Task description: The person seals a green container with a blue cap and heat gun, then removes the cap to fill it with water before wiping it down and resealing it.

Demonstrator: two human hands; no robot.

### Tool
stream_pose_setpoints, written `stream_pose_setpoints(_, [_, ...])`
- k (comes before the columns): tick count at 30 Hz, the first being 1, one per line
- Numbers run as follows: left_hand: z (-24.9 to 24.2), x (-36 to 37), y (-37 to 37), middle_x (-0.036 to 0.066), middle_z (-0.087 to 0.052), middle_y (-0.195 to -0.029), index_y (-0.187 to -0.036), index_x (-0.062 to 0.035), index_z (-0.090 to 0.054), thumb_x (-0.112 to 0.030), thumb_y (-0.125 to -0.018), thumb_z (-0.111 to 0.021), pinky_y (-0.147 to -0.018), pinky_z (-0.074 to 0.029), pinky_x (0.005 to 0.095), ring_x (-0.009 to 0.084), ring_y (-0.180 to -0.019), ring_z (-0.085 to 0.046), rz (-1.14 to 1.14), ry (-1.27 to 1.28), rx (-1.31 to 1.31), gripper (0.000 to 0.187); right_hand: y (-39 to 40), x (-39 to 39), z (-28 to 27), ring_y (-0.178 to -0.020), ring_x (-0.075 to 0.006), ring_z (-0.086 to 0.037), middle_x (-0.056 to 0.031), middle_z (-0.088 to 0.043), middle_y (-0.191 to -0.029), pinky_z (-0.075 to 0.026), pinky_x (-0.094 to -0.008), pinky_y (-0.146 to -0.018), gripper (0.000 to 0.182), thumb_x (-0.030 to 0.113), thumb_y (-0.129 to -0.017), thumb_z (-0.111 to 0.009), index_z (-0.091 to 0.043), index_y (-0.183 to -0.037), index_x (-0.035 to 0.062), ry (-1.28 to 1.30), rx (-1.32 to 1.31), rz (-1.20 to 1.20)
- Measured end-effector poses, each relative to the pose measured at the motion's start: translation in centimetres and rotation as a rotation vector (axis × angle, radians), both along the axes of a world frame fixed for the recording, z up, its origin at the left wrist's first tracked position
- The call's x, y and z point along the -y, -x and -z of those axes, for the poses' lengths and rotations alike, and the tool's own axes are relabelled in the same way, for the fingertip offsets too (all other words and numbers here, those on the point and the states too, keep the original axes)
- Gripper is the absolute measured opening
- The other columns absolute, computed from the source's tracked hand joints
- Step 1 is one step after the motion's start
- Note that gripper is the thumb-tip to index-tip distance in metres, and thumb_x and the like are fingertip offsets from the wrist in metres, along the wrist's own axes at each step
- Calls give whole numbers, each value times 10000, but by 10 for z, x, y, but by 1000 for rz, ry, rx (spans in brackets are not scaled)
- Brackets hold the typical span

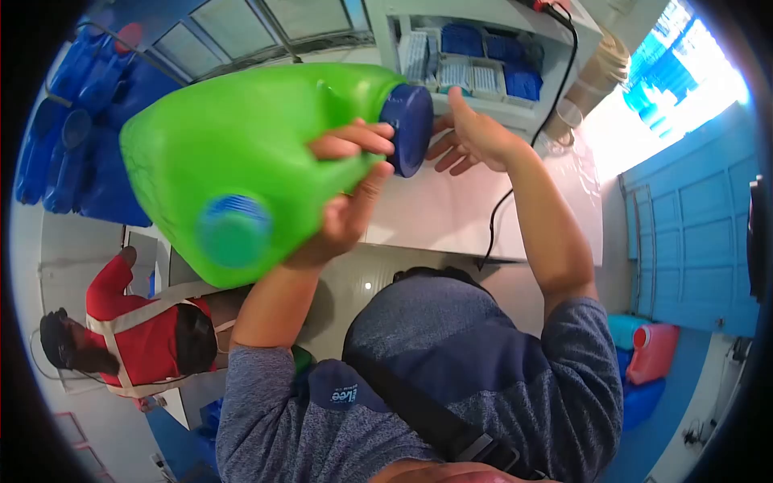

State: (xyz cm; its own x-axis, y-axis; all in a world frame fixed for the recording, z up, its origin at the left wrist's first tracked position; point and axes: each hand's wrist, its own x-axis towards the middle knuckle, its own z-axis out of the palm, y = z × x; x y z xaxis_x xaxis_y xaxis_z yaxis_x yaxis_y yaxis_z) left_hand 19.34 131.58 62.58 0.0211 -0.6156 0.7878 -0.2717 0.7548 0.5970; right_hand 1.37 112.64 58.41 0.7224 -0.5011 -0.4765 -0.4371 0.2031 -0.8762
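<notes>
A large bright-green plastic jug [217, 121] is held up tilted onto its side, its base toward the left. A dark blue screw cap [411, 133] covers its mouth, which points right. On the jug's side is a round blue-and-green patch [235, 231]. Wrapped round the jug's handle are the fingers of my left hand [350, 185]. My right hand [475, 137] is open beside the cap, fingers spread and a small gap between them and the cap. What is inside the jug cannot be seen.
Below the jug lies a white counter [555, 213] crossed by a black cable [515, 193]. A white shelf unit [499, 117] holds blue and white trays. Blue containers [76, 137] hang at left. Another person in a red top [153, 346] stands at lower left. A red jug [651, 354] is at right.
</notes>
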Motion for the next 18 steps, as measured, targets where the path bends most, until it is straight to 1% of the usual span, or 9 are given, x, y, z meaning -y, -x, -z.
stream_pose_setpoints(3, [20,-3,14,117,-630,-1082,-1252,-123,-412,91,-917,-612,-1030,-453,460,296,-1100,-635,-15,-39,166,445,-2,-10,2,-1080,-299,-635,-208,-601,-1260,-492,-413,-951,881,758,-949,-326,-482,-1359,-6,-138,25,-38])
stream_pose_setpoints(5, [30,-1,16,113,-637,-1075,-1261,-124,-409,105,-911,-612,-1020,-467,477,310,-1091,-642,-17,-44,232,465,-9,-30,10,-1187,-285,-567,-176,-583,-1277,-423,-427,-1046,723,625,-953,-543,-506,-1340,16,529,329,31])
stream_pose_setpoints(6, [33,2,12,114,-640,-1062,-1260,-121,-412,106,-908,-615,-994,-486,462,309,-1087,-644,-61,-72,243,466,1,-37,-7,-1277,-288,-488,-146,-557,-1308,-355,-451,-1108,684,506,-913,-690,-490,-1356,26,671,497,-17])
stream_pose_setpoints(10, [47,0,4,119,-635,-1057,-1231,-96,-444,117,-887,-632,-927,-529,421,294,-1062,-650,-78,-81,274,446,-2,-51,5,-1333,-307,-447,-139,-539,-1347,-352,-485,-1109,728,531,-913,-678,-459,-1393,29,536,793,102])
stream_pose_setpoints(12, [52,-3,4,119,-631,-1056,-1222,-91,-454,124,-882,-632,-928,-527,422,286,-1053,-650,-45,-67,249,440,-11,-52,35,-1274,-306,-508,-233,-484,-1369,-437,-430,-1037,881,524,-853,-747,-371,-1463,12,327,265,406])
stream_pose_setpoints(13, [57,-4,7,119,-626,-1053,-1211,-88,-465,135,-874,-631,-925,-528,421,280,-1047,-649,-1,-24,226,437,-14,-57,52,-1274,-306,-508,-233,-484,-1369,-437,-430,-1037,881,524,-853,-747,-371,-1463,12,330,266,413])
stream_pose_setpoints(15, [62,-5,8,120,-621,-1050,-1200,-86,-476,145,-866,-630,-921,-528,420,274,-1041,-648,42,23,203,434,-18,-72,78,-1293,-364,-494,-255,-430,-1411,-440,-452,-1047,1085,560,-802,-782,-191,-1531,17,-186,380,325])
stream_pose_setpoints(17, [67,4,-2,121,-621,-1047,-1204,-94,-478,135,-857,-640,-918,-522,422,272,-1036,-643,23,40,305,447,-22,-78,80,-1303,-385,-475,-269,-399,-1439,-431,-472,-1061,1184,555,-751,-820,-116,-1533,12,-230,489,342])
stream_pose_setpoints(18, [79,13,-26,115,-629,-1060,-1182,-82,-514,100,-850,-667,-919,-516,405,266,-1030,-640,49,-67,273,408,-28,-72,94,-1320,-393,-452,-278,-381,-1443,-422,-482,-1072,1194,530,-717,-842,-136,-1526,11,112,421,400])
